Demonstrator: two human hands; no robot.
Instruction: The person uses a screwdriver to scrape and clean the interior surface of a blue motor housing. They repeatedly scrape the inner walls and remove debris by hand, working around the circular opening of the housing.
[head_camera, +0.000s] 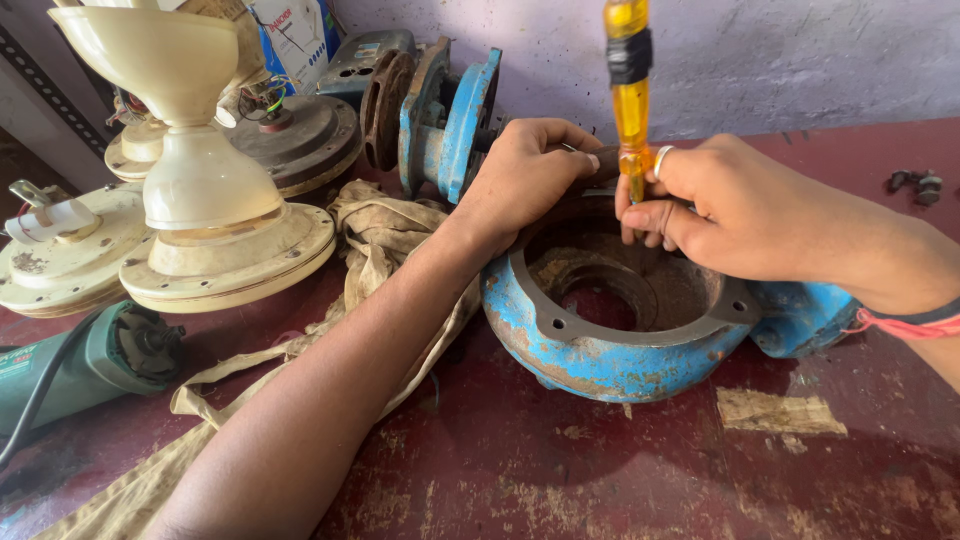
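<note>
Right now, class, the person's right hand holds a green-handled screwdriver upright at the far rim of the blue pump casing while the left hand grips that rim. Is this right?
Not quite. The screwdriver in the right hand has a yellow handle, not green, as the head view shows. The rest holds: it stands upright at the far rim of the blue pump casing, and the left hand grips that rim.

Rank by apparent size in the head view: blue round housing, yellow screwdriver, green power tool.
1. blue round housing, largest.
2. green power tool, partly cut off, so its rank is unsure.
3. yellow screwdriver, held by the right hand.
</note>
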